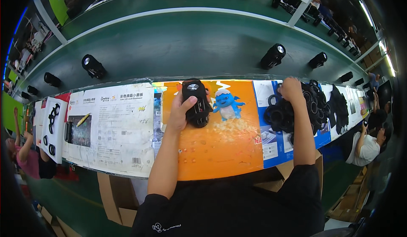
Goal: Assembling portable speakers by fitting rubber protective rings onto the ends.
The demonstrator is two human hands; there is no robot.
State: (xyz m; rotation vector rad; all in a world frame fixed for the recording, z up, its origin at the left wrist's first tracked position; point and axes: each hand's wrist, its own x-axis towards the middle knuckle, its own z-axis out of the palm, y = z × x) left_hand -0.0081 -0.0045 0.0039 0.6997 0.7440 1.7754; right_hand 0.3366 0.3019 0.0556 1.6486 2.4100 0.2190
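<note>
My left hand [183, 112] is wrapped round a black cylindrical speaker [196, 105] with a shiny round end. It holds the speaker over the orange board [220, 152], left of a printed blue cartoon figure. To the right, my right hand [291, 89] is closed at the upper left edge of a heap of black rings [314, 109]. Its fingers are curled, and what they may hold is hidden. Some rings lie just below this hand, on a blue and white printed sheet [269, 147].
Beyond the bench lies a green conveyor belt [182, 46] with several speakers, one [93, 66] at left and another [273, 56] at right. A white tray [54, 126] with black rings and a yellow pen [83, 120] lie left. Black flat pieces [338, 109] lie right. People work at both sides.
</note>
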